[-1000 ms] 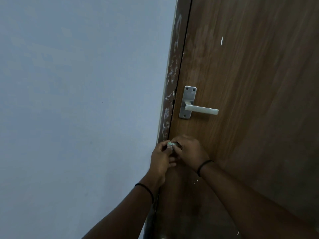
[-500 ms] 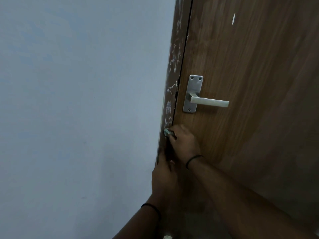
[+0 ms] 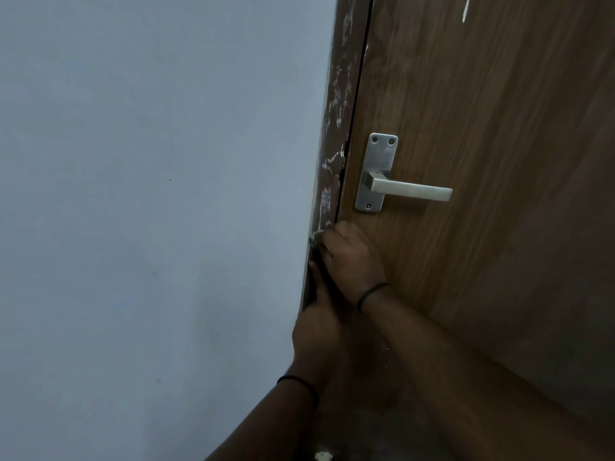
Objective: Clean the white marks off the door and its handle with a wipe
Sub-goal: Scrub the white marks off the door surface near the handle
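Pinched in the fingertips of the right hand (image 3: 351,261) is a small bunched wipe (image 3: 314,239), pale green and white, pressed against the brown door frame (image 3: 336,128) just where the frame meets the grey-blue wall (image 3: 149,194). That hand sits just below the metal handle (image 3: 411,189), apart from it, with a dark band (image 3: 372,294) around its wrist. Below it, the left hand (image 3: 317,327) lies flat along the lower frame, fingers stretched upward and close together, holding nothing that can be seen; a second dark band (image 3: 299,385) circles that wrist. White smears and scratches (image 3: 334,154) run up the frame above the wipe, thickest level with the handle plate (image 3: 376,173). On the wooden door (image 3: 499,111) a short white streak (image 3: 466,8) shows near the top edge. A small pale scrap (image 3: 323,456) lies at the bottom, too dim to identify.
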### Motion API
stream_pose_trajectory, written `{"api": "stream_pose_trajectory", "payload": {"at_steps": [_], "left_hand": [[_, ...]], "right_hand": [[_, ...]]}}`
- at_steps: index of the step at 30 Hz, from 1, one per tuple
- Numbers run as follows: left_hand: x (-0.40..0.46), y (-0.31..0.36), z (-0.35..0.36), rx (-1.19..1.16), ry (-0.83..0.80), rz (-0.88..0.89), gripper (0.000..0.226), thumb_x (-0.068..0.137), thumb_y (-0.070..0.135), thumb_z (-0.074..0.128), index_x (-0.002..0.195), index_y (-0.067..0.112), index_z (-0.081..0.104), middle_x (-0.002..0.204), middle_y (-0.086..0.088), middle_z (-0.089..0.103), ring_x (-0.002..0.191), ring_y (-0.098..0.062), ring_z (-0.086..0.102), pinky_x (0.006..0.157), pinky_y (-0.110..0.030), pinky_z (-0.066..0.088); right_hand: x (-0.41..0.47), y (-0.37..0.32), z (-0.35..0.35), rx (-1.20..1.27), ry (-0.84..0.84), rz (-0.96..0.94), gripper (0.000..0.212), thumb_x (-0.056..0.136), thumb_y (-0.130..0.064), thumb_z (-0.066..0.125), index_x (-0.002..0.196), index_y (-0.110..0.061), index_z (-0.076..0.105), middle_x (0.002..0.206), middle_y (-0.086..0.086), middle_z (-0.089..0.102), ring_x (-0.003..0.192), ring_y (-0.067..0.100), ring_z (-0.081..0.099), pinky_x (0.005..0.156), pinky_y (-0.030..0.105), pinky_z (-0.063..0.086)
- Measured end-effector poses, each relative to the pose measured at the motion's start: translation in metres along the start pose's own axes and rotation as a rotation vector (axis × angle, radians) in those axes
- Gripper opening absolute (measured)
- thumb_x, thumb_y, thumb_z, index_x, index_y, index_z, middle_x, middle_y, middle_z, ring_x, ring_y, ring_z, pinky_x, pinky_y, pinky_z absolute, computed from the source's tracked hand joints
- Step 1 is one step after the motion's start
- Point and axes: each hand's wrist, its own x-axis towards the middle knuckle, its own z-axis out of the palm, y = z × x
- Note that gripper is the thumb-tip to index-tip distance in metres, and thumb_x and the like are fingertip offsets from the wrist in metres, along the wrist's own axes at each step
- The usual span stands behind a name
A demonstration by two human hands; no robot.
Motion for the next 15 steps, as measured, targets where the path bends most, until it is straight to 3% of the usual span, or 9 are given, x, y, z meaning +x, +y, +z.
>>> {"api": "stream_pose_trajectory", "payload": {"at_steps": [3, 8, 12, 15], "left_hand": [[0.003, 0.004, -0.002, 0.098, 0.012, 0.009, 0.073, 0.096, 0.047, 0.049, 0.154, 0.018, 0.016, 0.128, -0.007, 0.061, 0.105, -0.022, 0.064, 0.091, -0.034, 0.052], [-0.005, 0.005, -0.005, 0.119, 0.012, -0.011, 0.088, 0.094, 0.053, 0.049, 0.155, 0.024, -0.008, 0.121, -0.006, 0.064, 0.095, -0.023, 0.068, 0.079, -0.035, 0.055], [-0.013, -0.002, -0.007, 0.120, -0.038, -0.031, 0.085, 0.094, 0.054, 0.048, 0.155, 0.026, -0.005, 0.129, -0.008, 0.060, 0.104, -0.023, 0.065, 0.089, -0.036, 0.055], [-0.017, 0.002, -0.011, 0.068, -0.018, 0.000, 0.086, 0.095, 0.051, 0.048, 0.153, 0.032, -0.012, 0.131, -0.008, 0.059, 0.105, -0.024, 0.064, 0.089, -0.036, 0.055]], "right_hand": [[-0.016, 0.005, 0.003, -0.073, -0.100, -0.063, 0.008, 0.079, -0.003, 0.075, 0.085, -0.008, 0.072, 0.080, 0.009, 0.062, 0.072, 0.026, 0.059, 0.061, 0.036, 0.051], [-0.031, 0.013, 0.004, -0.161, -0.098, -0.089, 0.005, 0.079, -0.011, 0.078, 0.079, -0.014, 0.074, 0.070, 0.004, 0.058, 0.064, 0.023, 0.056, 0.059, 0.032, 0.044], [-0.036, 0.008, 0.005, -0.156, -0.148, -0.113, 0.014, 0.070, -0.006, 0.083, 0.074, -0.013, 0.073, 0.068, 0.005, 0.061, 0.062, 0.024, 0.059, 0.059, 0.033, 0.050], [-0.018, 0.004, -0.003, -0.150, -0.058, -0.059, 0.014, 0.072, -0.004, 0.080, 0.072, -0.012, 0.069, 0.070, 0.006, 0.061, 0.065, 0.024, 0.059, 0.061, 0.033, 0.048]]}}
